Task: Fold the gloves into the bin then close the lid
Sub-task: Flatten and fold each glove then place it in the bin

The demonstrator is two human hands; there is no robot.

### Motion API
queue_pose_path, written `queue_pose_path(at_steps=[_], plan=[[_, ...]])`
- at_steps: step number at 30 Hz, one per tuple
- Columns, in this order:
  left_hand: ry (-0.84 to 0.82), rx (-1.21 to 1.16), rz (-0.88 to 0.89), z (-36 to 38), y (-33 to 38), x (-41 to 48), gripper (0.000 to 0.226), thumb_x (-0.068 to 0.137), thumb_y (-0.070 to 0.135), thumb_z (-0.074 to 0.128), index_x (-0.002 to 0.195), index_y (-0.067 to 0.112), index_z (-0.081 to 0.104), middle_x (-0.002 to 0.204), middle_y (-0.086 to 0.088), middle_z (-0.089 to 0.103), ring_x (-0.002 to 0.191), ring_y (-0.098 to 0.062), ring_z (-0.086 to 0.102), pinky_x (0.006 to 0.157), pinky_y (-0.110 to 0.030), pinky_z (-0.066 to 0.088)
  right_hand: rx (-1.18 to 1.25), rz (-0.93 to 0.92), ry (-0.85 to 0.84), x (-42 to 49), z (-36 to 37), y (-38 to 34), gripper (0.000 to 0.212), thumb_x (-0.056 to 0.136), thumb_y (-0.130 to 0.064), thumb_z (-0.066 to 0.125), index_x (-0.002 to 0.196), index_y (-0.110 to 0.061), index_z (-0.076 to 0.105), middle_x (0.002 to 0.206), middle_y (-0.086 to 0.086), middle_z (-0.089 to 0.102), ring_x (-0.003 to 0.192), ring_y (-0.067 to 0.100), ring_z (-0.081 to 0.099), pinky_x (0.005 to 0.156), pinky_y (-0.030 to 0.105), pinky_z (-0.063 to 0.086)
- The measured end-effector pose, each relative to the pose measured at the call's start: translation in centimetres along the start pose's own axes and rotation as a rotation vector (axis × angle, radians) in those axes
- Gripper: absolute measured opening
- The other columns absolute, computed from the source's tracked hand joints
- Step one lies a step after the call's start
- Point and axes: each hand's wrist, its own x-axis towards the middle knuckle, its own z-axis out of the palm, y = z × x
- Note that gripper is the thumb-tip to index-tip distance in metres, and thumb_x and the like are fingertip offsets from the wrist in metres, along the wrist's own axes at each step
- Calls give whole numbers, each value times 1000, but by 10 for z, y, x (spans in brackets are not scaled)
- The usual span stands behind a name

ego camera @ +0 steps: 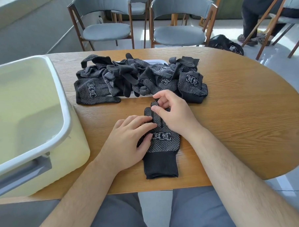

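A black glove with white dots (161,147) lies flat on the wooden table (240,123) in front of me, cuff toward me. My left hand (129,141) presses flat on its palm area, fingers spread. My right hand (172,112) pinches the glove's fingertips between thumb and fingers. A pile of several more black dotted gloves (138,77) lies farther back on a white tray or lid (158,61), mostly hidden under them. The pale yellow bin (25,118) with a white rim stands open and empty at my left.
Grey chairs with wooden frames (177,26) stand beyond the table's far edge. A person sits at the far right (264,10), with a dark bag (225,44) on the floor. The bin has a grey latch handle (23,173) on its near side.
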Motion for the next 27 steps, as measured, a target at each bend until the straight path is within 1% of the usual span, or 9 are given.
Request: queue_pose_path(at_steps=[4,10,12,15,16,18,21,24,27], plan=[[1,4,1,-1,0,-1,33,98,35,52,128,31,66,137,14,58,128,-13,51,99,-32,39,57,36,-2,2,-1,1,34,89,-18,77,118,-31,63,97,-12,65,89,1,61,80,5,44],[-13,-3,10,-1,-1,1,32,99,33,53,127,31,67,138,13,57,129,-13,52,98,-32,39,73,5,-37,2,-3,2,44,86,-13,79,120,-35,62,102,-12,68,92,1,63,84,7,46],[-19,-6,16,-1,-1,0,32,99,33,53,127,31,67,138,13,58,129,-13,52,99,-31,38,54,-16,-33,2,-2,2,44,86,-12,78,122,-32,63,105,-12,67,95,1,62,86,7,45],[5,-6,15,-2,-1,0,32,99,33,53,127,31,67,138,13,57,131,-13,51,102,-31,36,-17,-70,71,-3,-5,2,34,90,-16,74,123,-23,65,106,-10,65,97,3,61,88,8,45],[22,-17,13,-3,1,1,32,100,34,52,128,30,66,139,13,57,132,-12,50,104,-30,34,-53,-88,116,-5,-8,3,29,92,-17,71,121,-21,67,103,-10,65,96,3,60,88,10,45],[53,-62,2,-7,7,9,33,102,35,48,129,27,66,142,14,56,136,-9,47,108,-27,31,-149,-123,177,-11,-16,6,21,94,-17,65,115,-21,69,96,-13,64,93,5,58,88,18,46],[26,-47,-39,-9,19,30,42,104,41,41,137,23,61,146,12,54,142,-8,41,114,-26,25,-267,-130,159,-16,-21,14,16,94,-19,63,108,-22,71,94,-14,64,94,8,55,90,30,49],[-73,41,-80,0,22,41,57,101,52,33,143,20,55,152,8,50,147,-12,35,117,-32,25,-400,-81,108,-18,-19,20,22,94,-30,62,110,-21,73,104,-9,64,104,14,53,98,39,47],[-129,50,-106,9,18,37,64,98,58,31,148,23,50,158,10,41,150,-8,28,118,-29,20,-485,-38,87,-19,-17,21,29,94,-40,61,113,-24,74,110,-6,61,110,19,49,101,39,39]])
